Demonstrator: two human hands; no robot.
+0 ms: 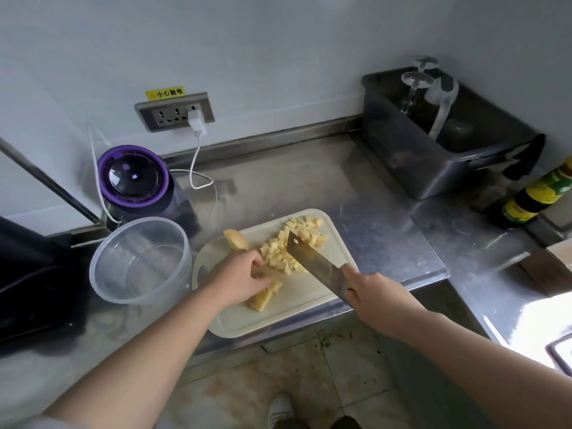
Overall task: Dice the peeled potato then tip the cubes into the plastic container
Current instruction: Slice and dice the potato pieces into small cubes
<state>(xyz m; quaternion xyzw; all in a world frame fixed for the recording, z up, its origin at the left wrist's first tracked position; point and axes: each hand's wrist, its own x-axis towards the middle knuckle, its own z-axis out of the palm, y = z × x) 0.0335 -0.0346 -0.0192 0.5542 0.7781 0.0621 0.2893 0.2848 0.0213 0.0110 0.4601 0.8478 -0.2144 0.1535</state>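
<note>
Head view: our plastic container (123,289) sits just left of the board (294,305). Our right hand (374,295) grips the cleaver (315,264), right of our left hand (238,277), whose curled fingers pin the potato strips (263,300) lying lengthwise toward us, beside the cubes (288,252).

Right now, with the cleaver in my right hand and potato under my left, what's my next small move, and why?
Probably bring the cleaver over to the potato strips your left hand holds and cut across them. Its blade sits by the diced cubes, those strips and a potato chunk beyond are uncut, and the plastic container holds nothing yet.
</note>
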